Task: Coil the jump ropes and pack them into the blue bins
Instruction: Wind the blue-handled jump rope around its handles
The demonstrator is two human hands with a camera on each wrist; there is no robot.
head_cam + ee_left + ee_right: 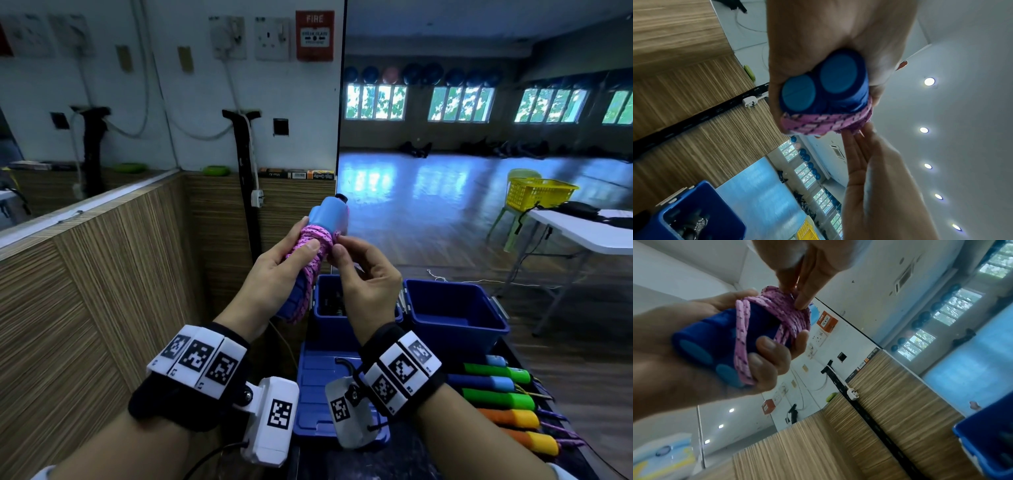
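My left hand (291,260) grips two blue jump rope handles (329,214) held side by side, with pink rope (317,240) wound around them. Their round light-blue end caps (819,87) show in the left wrist view. My right hand (356,263) pinches the pink rope (785,308) at the top of the winding with thumb and fingertips. Below my hands stand two blue bins: the left bin (325,308) holds dark items, the right bin (455,311) looks bare inside.
A blue lid (315,387) lies in front of the bins. Several more ropes with green, blue and orange handles (500,401) lie at the lower right. A wood-panelled wall (102,274) runs along the left. A white table (582,229) with a yellow basket (537,195) stands right.
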